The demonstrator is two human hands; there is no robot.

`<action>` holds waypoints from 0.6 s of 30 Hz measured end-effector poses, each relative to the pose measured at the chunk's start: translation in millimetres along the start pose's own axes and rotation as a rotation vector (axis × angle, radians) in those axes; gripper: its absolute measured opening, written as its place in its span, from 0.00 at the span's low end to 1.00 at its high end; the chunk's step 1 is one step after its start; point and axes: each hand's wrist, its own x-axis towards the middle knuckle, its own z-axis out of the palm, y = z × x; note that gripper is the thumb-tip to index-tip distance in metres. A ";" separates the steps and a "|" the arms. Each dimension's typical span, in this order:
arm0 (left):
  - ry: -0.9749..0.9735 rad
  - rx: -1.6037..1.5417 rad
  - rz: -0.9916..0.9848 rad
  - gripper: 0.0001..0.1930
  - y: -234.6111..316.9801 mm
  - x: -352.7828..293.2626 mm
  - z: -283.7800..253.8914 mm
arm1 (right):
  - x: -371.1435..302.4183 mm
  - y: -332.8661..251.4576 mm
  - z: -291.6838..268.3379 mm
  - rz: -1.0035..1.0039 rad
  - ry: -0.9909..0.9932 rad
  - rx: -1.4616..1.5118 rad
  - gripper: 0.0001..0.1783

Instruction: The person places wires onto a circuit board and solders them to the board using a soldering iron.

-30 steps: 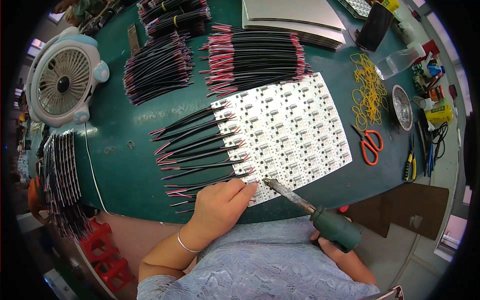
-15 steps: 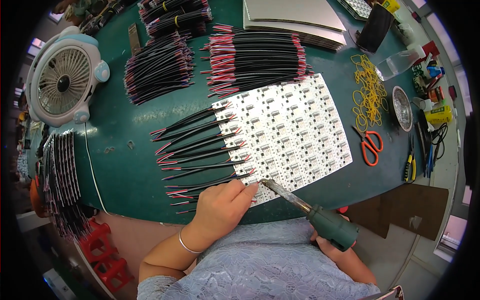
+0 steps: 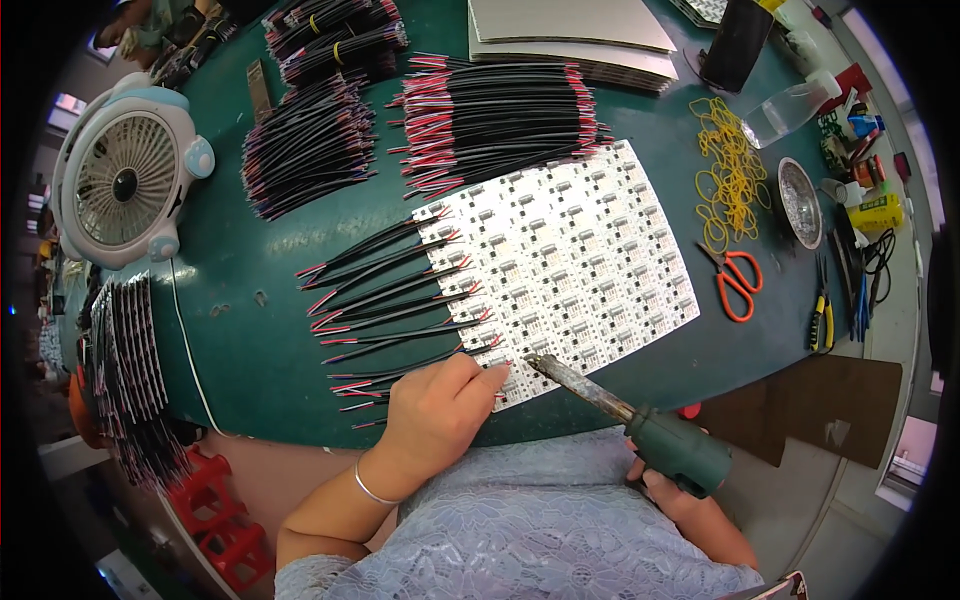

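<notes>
A white circuit board panel [image 3: 570,265] with rows of small components lies before me. Black wires [image 3: 390,290] with red and white stripped ends fan out from its left edge. My left hand [image 3: 437,405] is closed at the panel's near left corner, thumb and finger pinched on a wire that is mostly hidden. My right hand [image 3: 675,490] wraps round the green handle of a soldering iron [image 3: 680,450], partly hidden behind it. The iron's dark tip hovers over or touches the panel, a little right of my left fingertips; contact cannot be made out.
Piles of cut black wires [image 3: 495,120] lie beyond the panel, a fan [image 3: 125,185] at left. On the right are yellow rubber bands [image 3: 730,170], orange-handled scissors [image 3: 738,285], a metal bowl [image 3: 799,205], a clear bottle [image 3: 790,112] and yellow-black pliers [image 3: 821,320].
The soldering iron's tip has moved slightly right, away from my left fingertips, leaving a small gap. My left hand stays pinched near the same corner. The whole view has shifted a little.
</notes>
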 end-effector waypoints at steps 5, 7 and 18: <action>-0.014 -0.006 -0.006 0.17 -0.8 -0.4 -0.5 | -0.6 2.2 1.2 0.002 -0.005 -0.017 0.10; -0.021 -0.002 -0.003 0.17 -0.5 0.2 -1.1 | 1.4 1.1 3.1 0.034 -0.009 0.008 0.11; -0.049 0.027 0.025 0.16 1.9 5.6 -4.9 | 5.5 -1.0 -1.7 -0.116 -0.080 -0.269 0.14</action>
